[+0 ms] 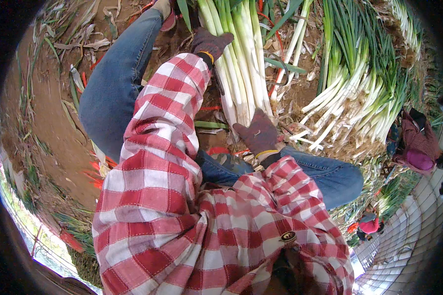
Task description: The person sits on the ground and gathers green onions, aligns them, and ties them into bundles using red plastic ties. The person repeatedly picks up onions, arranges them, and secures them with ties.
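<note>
A bundle of long white-stemmed green onions lies in front of me, root ends towards my body and green leaves pointing away. My left hand, in a dark knitted glove with a yellow cuff edge, grips the bundle's left side; its thumb lies against the stalks and the other fingers are mostly hidden. At the near end, my right hand, gloved alike, touches the white root ends with thumb and fingers spread. Whether it grips them is unclear. A dark curved rod is just right of the bundle.
A large pile of green onions lies to the right, with a few loose stalks nearer. Orange-red strapping runs beside the bundle. Dry leaf scraps litter the soil. Other people are at the right rim.
</note>
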